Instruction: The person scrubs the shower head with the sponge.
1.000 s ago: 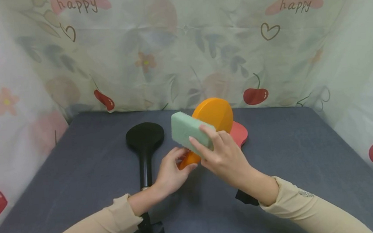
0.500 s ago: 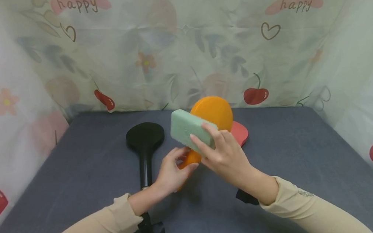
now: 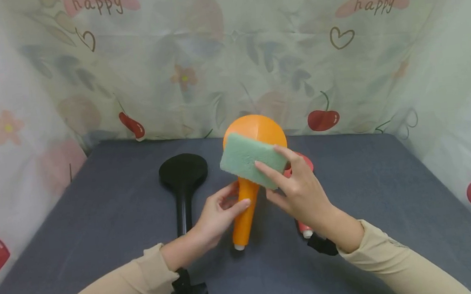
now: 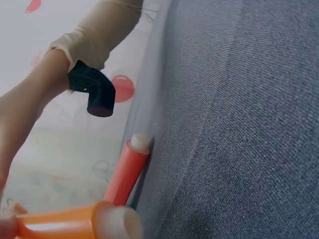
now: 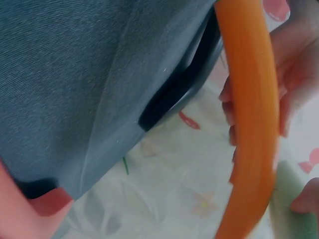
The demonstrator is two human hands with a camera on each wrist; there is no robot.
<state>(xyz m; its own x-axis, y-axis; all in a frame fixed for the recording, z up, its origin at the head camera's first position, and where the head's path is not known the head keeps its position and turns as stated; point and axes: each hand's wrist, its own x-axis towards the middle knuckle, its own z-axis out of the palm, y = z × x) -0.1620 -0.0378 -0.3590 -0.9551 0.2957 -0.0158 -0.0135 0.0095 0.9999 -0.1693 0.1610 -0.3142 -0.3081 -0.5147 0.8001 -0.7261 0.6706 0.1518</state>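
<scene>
My left hand (image 3: 216, 217) grips the handle of an orange shower head (image 3: 244, 221), its thumb lying across the front. The round head points up and away, and a white end piece shows at the bottom. In my right hand (image 3: 300, 188) is a pale green sponge (image 3: 249, 157), held with fingers spread over its near face. It lies over the neck and lower head of the orange shower head. From the right wrist view, the orange shower head (image 5: 254, 99) appears edge-on, the sponge (image 5: 289, 204) at its far side.
A black shower head (image 3: 183, 170) lies on the dark table (image 3: 98, 215) to the left, its handle partly behind my left forearm. A red shower head (image 3: 306, 231) lies to the right, mostly behind my right hand. Patterned cloth (image 3: 237, 72) surrounds the table.
The orange shower head has turned more upright, its head shifting left and its handle end coming into view. My right hand has moved slightly right and down, with the sponge's broad face turned toward me.
</scene>
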